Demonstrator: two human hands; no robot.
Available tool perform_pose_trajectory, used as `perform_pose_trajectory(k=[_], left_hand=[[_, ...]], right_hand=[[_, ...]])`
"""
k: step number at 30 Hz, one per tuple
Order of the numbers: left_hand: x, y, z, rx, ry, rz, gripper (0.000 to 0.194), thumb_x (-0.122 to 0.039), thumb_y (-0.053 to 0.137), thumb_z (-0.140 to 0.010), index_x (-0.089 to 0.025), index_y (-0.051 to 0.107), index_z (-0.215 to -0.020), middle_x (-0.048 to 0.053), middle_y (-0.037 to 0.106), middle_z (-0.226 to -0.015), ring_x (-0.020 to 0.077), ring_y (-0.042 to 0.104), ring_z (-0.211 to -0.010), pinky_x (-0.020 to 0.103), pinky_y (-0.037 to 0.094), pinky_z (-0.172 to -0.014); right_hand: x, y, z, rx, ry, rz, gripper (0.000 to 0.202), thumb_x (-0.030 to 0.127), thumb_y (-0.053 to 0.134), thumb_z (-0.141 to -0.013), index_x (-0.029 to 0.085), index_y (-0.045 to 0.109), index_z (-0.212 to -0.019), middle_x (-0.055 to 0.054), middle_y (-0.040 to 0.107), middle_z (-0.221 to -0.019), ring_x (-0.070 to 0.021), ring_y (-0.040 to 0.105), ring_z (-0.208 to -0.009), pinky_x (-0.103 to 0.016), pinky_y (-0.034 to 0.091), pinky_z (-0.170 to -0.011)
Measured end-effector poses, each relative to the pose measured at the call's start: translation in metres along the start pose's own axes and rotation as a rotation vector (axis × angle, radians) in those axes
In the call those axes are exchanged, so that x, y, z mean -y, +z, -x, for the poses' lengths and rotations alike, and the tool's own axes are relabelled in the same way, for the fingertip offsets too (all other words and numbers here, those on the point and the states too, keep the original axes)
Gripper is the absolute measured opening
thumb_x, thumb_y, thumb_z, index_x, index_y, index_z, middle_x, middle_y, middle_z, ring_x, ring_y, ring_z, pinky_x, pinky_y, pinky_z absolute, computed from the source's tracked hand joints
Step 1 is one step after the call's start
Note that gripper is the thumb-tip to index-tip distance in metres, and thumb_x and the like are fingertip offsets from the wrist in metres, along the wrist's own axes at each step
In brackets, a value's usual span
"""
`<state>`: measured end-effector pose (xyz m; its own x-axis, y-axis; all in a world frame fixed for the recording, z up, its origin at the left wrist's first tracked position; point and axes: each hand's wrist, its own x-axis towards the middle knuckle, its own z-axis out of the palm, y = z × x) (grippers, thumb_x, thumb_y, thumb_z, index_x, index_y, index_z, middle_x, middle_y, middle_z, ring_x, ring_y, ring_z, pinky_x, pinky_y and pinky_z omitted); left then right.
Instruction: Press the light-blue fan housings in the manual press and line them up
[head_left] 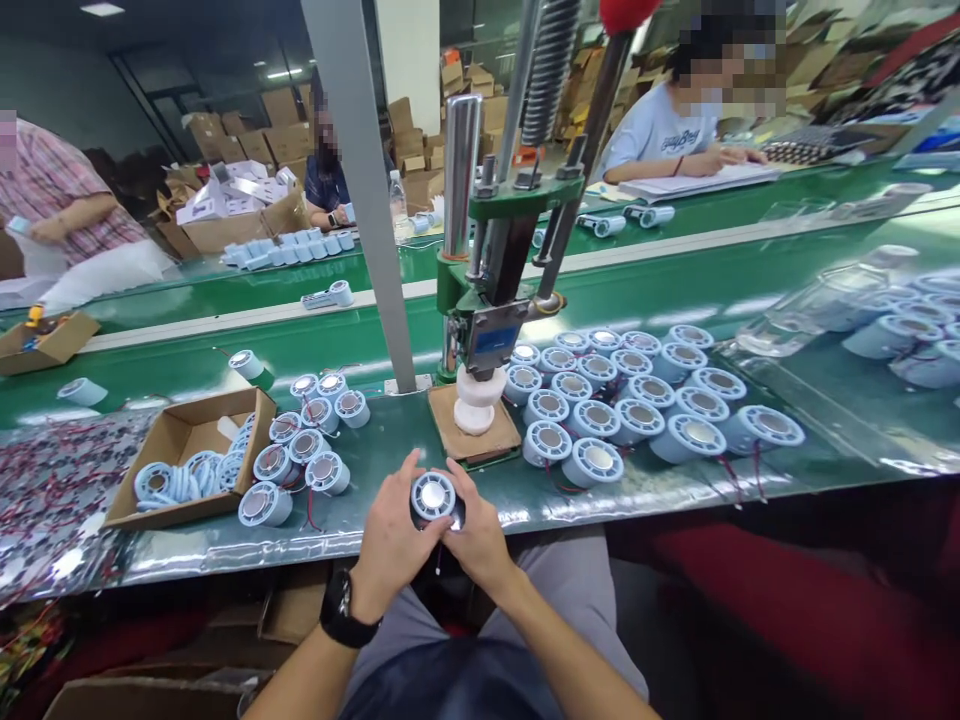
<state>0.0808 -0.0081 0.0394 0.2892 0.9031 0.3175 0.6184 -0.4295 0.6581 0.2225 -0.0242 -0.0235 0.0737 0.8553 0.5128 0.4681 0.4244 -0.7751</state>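
A light blue round housing [433, 495] with a silver disc in its top is held between both hands, just in front of the table's near edge. My left hand [394, 525], with a black watch at the wrist, grips its left side. On its right side my right hand [480, 530] is closed round it, thumbs nearly meeting in front. A short wire end hangs below. Beyond the hands stands a green hand press [495, 335], over a white round fixture [475, 400] on a brown board [499, 440]. Nothing blue sits on that fixture.
Right of the press stand many similar housings [594, 418]; several more [306, 445] stand left. A cardboard box [251, 470] holds blue rings, beside a pile of wired parts [67, 490]. A grey post [367, 190] rises behind. Other people sit across the green bench.
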Motion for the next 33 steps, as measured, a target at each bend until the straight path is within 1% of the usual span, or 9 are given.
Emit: perform_pose_trajectory(k=[6, 10, 13, 17, 19, 23, 28, 31, 33], left_hand=[[0.001, 0.016, 0.011, -0.064, -0.125, 0.068, 0.069, -0.017, 0.066, -0.078, -0.019, 0.04, -0.142, 0.011, 0.063, -0.123, 0.0267, 0.057, -0.115, 0.046, 0.046, -0.102], [0.003, 0.024, 0.014, -0.022, -0.17, 0.189, 0.05, -0.022, 0.061, -0.082, -0.017, 0.052, -0.131, 0.014, 0.061, -0.129, 0.0275, 0.058, -0.119, 0.045, 0.046, -0.103], [0.003, 0.012, -0.006, 0.035, -0.244, 0.245, 0.049, -0.023, 0.071, -0.074, -0.018, 0.059, -0.121, 0.009, 0.069, -0.117, 0.026, 0.065, -0.106, 0.041, 0.051, -0.096], [-0.007, -0.006, -0.061, -0.002, -0.193, 0.274, 0.049, -0.025, 0.077, -0.068, -0.019, 0.064, -0.115, 0.006, 0.072, -0.109, 0.0243, 0.067, -0.097, 0.038, 0.052, -0.092], [-0.014, -0.004, -0.089, -0.029, -0.147, 0.313, 0.049, -0.026, 0.079, -0.067, -0.018, 0.065, -0.113, 0.007, 0.072, -0.108, 0.024, 0.067, -0.096, 0.037, 0.052, -0.091], [-0.021, 0.024, -0.127, -0.007, -0.079, 0.441, 0.05, -0.025, 0.081, -0.067, -0.015, 0.066, -0.113, 0.008, 0.072, -0.109, 0.024, 0.067, -0.098, 0.036, 0.052, -0.091], [-0.02, 0.056, -0.142, 0.114, -0.027, 0.623, 0.049, -0.024, 0.081, -0.069, -0.012, 0.065, -0.114, 0.011, 0.072, -0.111, 0.0257, 0.066, -0.102, 0.036, 0.053, -0.09], [-0.021, 0.05, -0.133, 0.132, -0.039, 0.546, 0.057, -0.024, 0.079, -0.073, -0.012, 0.059, -0.125, 0.013, 0.069, -0.118, 0.027, 0.065, -0.107, 0.04, 0.051, -0.097], [-0.02, 0.034, -0.118, 0.065, 0.004, 0.375, 0.063, -0.026, 0.076, -0.077, -0.013, 0.052, -0.134, 0.015, 0.063, -0.129, 0.0286, 0.058, -0.12, 0.045, 0.045, -0.106]], right_hand=[[0.001, 0.001, 0.001, 0.08, -0.009, 0.043, 0.064, 0.02, 0.062, -0.085, 0.018, 0.041, -0.146, -0.012, 0.062, -0.128, -0.0221, 0.064, -0.115, -0.034, 0.056, -0.098], [0.02, -0.039, -0.021, 0.368, -0.088, 0.214, 0.064, 0.013, 0.064, -0.079, 0.018, 0.049, -0.141, -0.013, 0.057, -0.135, -0.0269, 0.059, -0.122, -0.043, 0.055, -0.101], [0.067, -0.106, -0.081, 0.309, -0.275, 0.36, 0.063, 0.017, 0.07, -0.078, 0.023, 0.054, -0.138, -0.01, 0.059, -0.132, -0.0276, 0.059, -0.121, -0.045, 0.056, -0.099], [0.153, -0.193, -0.212, -0.249, -0.503, 0.559, 0.042, 0.023, 0.059, -0.089, 0.009, 0.059, -0.129, -0.011, 0.061, -0.127, -0.0196, 0.054, -0.127, -0.038, 0.04, -0.112], [0.179, -0.215, -0.275, -0.409, -0.446, 0.533, 0.046, 0.03, 0.05, -0.088, 0.003, 0.056, -0.125, -0.009, 0.062, -0.125, -0.0153, 0.054, -0.123, -0.028, 0.04, -0.1], [0.178, -0.21, -0.349, -0.286, -0.278, 0.297, 0.061, 0.035, 0.014, -0.08, -0.011, 0.055, -0.083, -0.01, 0.068, -0.089, -0.0057, 0.065, -0.078, -0.022, 0.039, -0.061], [0.162, -0.199, -0.366, -0.286, -0.183, 0.1, 0.054, 0.033, 0.019, -0.079, -0.007, 0.052, -0.062, -0.009, 0.066, -0.073, -0.0035, 0.063, -0.057, -0.015, 0.032, -0.051], [0.17, -0.209, -0.345, -0.245, -0.143, 0.068, 0.055, 0.033, 0.015, -0.075, -0.005, 0.049, -0.056, -0.012, 0.067, -0.08, -0.0076, 0.066, -0.067, -0.017, 0.034, -0.053], [0.173, -0.211, -0.305, -0.284, -0.203, 0.047, 0.052, 0.032, 0.015, -0.075, -0.003, 0.047, -0.051, -0.012, 0.068, -0.089, -0.0116, 0.067, -0.079, -0.019, 0.037, -0.057]])
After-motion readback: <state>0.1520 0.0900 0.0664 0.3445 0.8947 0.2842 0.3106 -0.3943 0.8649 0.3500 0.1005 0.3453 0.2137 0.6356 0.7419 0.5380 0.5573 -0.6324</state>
